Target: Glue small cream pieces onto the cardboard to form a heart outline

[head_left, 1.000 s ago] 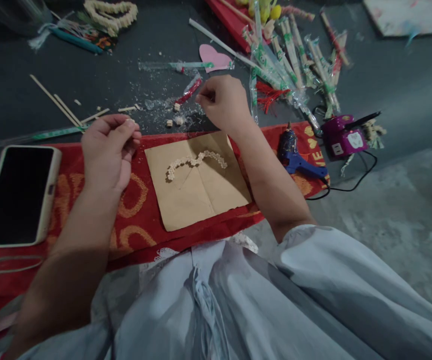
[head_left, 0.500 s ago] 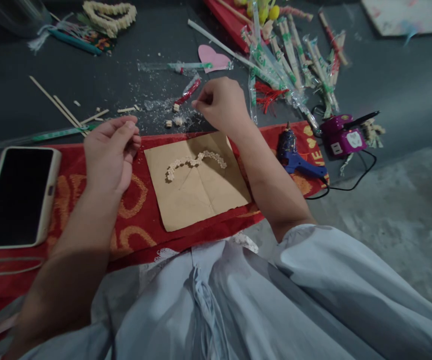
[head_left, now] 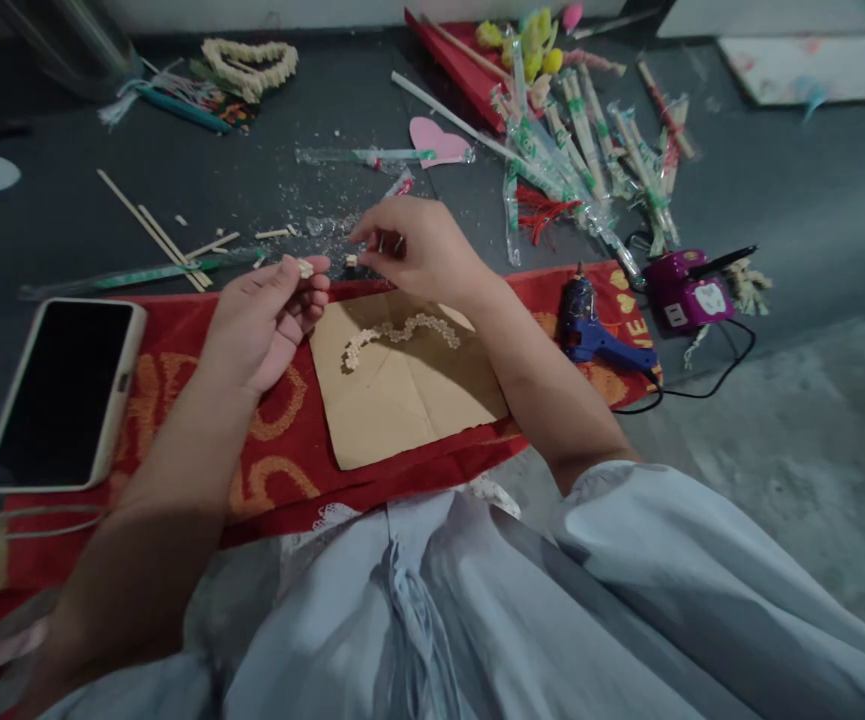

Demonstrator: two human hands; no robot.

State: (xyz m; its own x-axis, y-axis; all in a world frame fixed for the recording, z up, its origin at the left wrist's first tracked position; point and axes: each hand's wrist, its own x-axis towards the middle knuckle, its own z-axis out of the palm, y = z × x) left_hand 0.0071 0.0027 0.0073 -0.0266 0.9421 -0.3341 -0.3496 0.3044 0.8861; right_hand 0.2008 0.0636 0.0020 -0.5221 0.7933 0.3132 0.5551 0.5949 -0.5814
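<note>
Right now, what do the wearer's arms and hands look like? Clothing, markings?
Left hand and right hand are gloveless. The pale blue-grey right sleeve is full, gathered near the elbow. Little of the left sleeve shows; same pale colour. No markings distinguishable.

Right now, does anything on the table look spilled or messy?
Yes: pale crumbs are strewn on the dark table, beyond the brown paper. They look spilled because they're scattered loosely, not gathered together.

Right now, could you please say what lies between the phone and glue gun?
The head view shows the left arm, red towel, brown paper bearing a pale curve, and right arm.
</note>
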